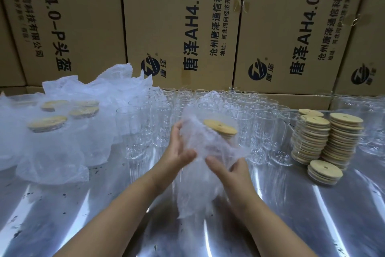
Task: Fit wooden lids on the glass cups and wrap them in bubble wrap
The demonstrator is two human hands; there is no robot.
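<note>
A glass cup with a wooden lid (220, 128) is tilted in mid-air above the metal table, half covered by a sheet of bubble wrap (200, 175). My left hand (179, 148) holds the wrapped cup from the left, fingers curved round it. My right hand (231, 170) grips the wrap and the cup's lower part from the right. The loose end of the wrap hangs down to the table between my forearms. Behind stand several rows of bare glass cups (208, 106). Stacks of wooden lids (331, 140) rise at the right.
Several wrapped, lidded cups (48, 125) stand at the left with a heap of bubble wrap (100, 88) behind them. More glasses (368, 115) sit at the far right. Cardboard boxes (181, 27) wall off the back. The shiny metal table (83, 215) spreads in front.
</note>
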